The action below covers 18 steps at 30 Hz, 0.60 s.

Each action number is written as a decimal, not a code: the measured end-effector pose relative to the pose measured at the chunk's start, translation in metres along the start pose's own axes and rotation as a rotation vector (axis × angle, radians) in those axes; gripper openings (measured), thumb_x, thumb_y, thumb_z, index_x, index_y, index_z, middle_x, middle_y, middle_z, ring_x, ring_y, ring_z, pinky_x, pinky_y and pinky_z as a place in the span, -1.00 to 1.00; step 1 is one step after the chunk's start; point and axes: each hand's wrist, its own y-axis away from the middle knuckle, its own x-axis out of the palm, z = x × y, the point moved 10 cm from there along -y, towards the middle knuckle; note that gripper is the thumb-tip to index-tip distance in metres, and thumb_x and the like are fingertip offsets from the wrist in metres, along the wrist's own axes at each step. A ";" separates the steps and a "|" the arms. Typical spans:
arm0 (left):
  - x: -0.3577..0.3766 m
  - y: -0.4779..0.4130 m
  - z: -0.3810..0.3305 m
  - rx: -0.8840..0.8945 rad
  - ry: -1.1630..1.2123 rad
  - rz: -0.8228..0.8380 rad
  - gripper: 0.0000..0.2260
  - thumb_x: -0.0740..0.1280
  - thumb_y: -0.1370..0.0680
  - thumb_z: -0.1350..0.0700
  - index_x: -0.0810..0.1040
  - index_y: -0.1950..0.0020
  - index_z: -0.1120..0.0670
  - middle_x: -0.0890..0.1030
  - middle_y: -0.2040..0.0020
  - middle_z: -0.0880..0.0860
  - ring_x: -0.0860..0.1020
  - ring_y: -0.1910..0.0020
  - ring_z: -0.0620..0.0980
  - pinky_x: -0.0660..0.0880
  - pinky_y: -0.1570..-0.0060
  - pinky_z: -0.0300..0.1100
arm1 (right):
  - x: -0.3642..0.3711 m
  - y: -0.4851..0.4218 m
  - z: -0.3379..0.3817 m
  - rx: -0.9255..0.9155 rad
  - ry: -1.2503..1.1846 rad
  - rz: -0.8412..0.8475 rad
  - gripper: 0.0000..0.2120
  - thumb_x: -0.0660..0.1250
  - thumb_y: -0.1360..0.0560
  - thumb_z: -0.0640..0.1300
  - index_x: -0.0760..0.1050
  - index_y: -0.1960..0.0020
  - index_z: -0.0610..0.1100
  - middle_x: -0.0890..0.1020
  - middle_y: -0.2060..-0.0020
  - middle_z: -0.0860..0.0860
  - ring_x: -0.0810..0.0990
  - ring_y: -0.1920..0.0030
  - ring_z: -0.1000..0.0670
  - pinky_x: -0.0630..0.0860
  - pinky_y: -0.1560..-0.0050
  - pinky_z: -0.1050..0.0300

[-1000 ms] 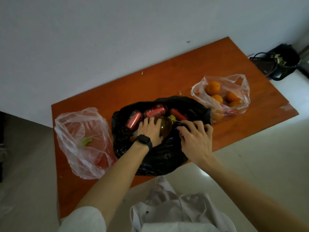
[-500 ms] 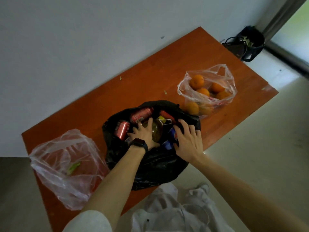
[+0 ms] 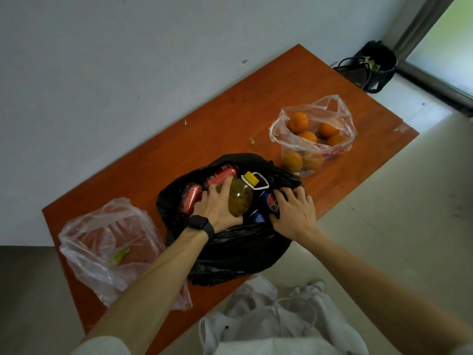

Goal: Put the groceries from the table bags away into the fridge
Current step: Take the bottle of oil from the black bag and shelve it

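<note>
A black plastic bag (image 3: 230, 254) sits open on the orange wooden table (image 3: 256, 98). Inside lie red soda cans (image 3: 190, 197), blue cans (image 3: 270, 203) and a yellow-green bottle (image 3: 240, 199) with a yellow cap. My left hand (image 3: 217, 203), a black watch on its wrist, grips the bottle's body. My right hand (image 3: 294, 213) is wrapped over a blue can at the bag's right rim. To the right stands a clear bag of oranges (image 3: 312, 139). On the left, a clear bag (image 3: 110, 247) holds a green scrap.
The table's long side stands against a white wall (image 3: 102, 73). A black basket (image 3: 368, 67) sits on the floor past the table's far end, beside a glass door (image 3: 448, 47). Pale tiled floor (image 3: 384, 213) lies to the right. My white clothing fills the bottom edge.
The left hand has closed around the bottle and tilted its capped end up out of the bag. The right hand has settled onto a blue can. The camera view shifted.
</note>
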 end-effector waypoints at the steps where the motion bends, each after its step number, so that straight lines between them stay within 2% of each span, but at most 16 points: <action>1: -0.012 0.005 0.002 0.000 0.054 -0.050 0.00 0.47 -0.29 -0.30 -0.07 -0.54 -0.21 0.36 -0.37 0.21 0.49 -0.19 0.29 0.59 0.06 0.11 | 0.000 0.002 0.001 0.000 -0.011 0.013 -0.31 0.31 -0.43 0.23 0.33 -0.48 -0.04 0.45 -0.37 -0.01 0.36 -0.27 -0.17 0.41 -0.07 -0.04; 6: -0.072 0.029 0.004 -0.001 0.375 -0.306 0.00 0.53 -0.27 -0.32 0.01 -0.54 -0.23 0.38 -0.37 0.13 0.52 -0.21 0.17 0.57 -0.07 0.03 | -0.006 0.017 -0.002 -0.009 -0.142 -0.001 -0.39 0.18 -0.56 0.24 0.21 -0.55 0.04 0.32 -0.50 0.03 0.39 -0.33 -0.13 0.43 -0.19 -0.03; 10: -0.110 0.040 -0.010 0.049 0.525 -0.442 0.01 0.57 -0.25 -0.30 0.06 -0.54 -0.21 0.42 -0.37 0.08 0.49 -0.22 0.09 0.46 -0.03 -0.11 | -0.029 0.032 -0.007 -0.032 -0.191 -0.085 -0.43 0.14 -0.59 0.24 0.25 -0.54 0.06 0.37 -0.49 0.07 0.47 -0.33 -0.10 0.43 -0.20 -0.03; 13: -0.139 0.044 -0.026 0.118 0.629 -0.504 0.01 0.60 -0.22 -0.28 0.14 -0.52 -0.12 0.44 -0.37 0.04 0.47 -0.27 0.05 0.49 -0.12 -0.07 | -0.048 0.044 -0.007 -0.084 -0.345 -0.093 -0.45 0.18 -0.59 0.22 0.28 -0.53 0.06 0.45 -0.44 0.08 0.52 -0.29 -0.02 0.51 -0.13 0.05; 16: -0.168 0.045 -0.044 0.152 0.731 -0.538 -0.03 0.64 -0.22 -0.19 0.20 -0.49 -0.09 0.46 -0.33 -0.07 0.46 -0.27 -0.02 0.48 -0.21 -0.04 | -0.072 0.054 -0.006 -0.121 -0.563 -0.073 -0.36 0.22 -0.53 0.34 0.28 -0.52 0.09 0.48 -0.39 0.11 0.54 -0.25 0.10 0.53 -0.13 0.13; 18: -0.187 0.048 -0.058 0.169 0.790 -0.560 -0.04 0.66 -0.23 -0.12 0.20 -0.49 -0.08 0.45 -0.27 -0.12 0.47 -0.25 -0.06 0.48 -0.22 -0.06 | -0.092 0.058 -0.003 -0.141 -0.747 -0.070 -0.19 0.24 -0.41 0.48 0.25 -0.54 0.09 0.45 -0.42 0.13 0.49 -0.31 0.13 0.51 -0.23 0.09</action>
